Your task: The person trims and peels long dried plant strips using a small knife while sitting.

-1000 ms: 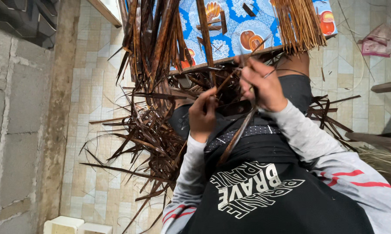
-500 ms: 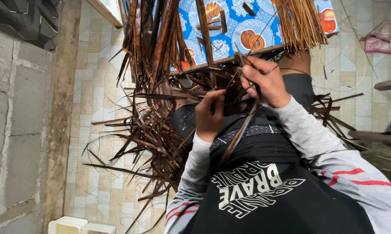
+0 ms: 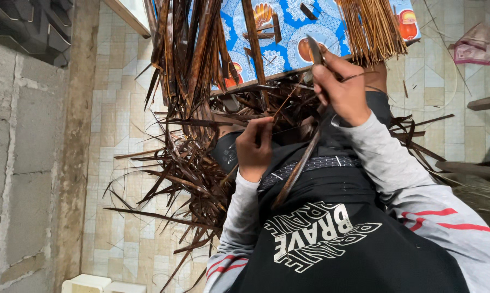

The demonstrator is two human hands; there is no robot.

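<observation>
- The left hand [image 3: 254, 145] is curling narrow around the near end of a thin dark leaf strip [image 3: 282, 107], pinching it between thumb and fingertips just above the lap.
- The right hand [image 3: 340, 89] is closing around a small knife [image 3: 315, 51], its blade pointing up and away over the far edge of the lap.
- The strip is running up and to the right from the left hand toward the right hand; whether the blade is touching it I cannot tell.
- A wider brown strip [image 3: 297, 171] is lying slantwise across the person's black shirt, between the two grey sleeves.
- A bench [image 3: 288, 24] covered with a blue patterned cloth is sitting far in the scene, just past both hands.
- A bundle of long dark palm leaves [image 3: 188, 59] is hanging over the bench's left part and spilling toward the floor.
- A bunch of thin straw-coloured ribs [image 3: 372, 27] is resting on the bench's right part, just beside the right hand.
- A heap of dark leaf scraps [image 3: 174, 179] is spreading over the tiled floor [image 3: 117, 130] to the left of the person's legs.
- A grey block wall [image 3: 17, 163] is standing at the far left, well apart from the hands.
</observation>
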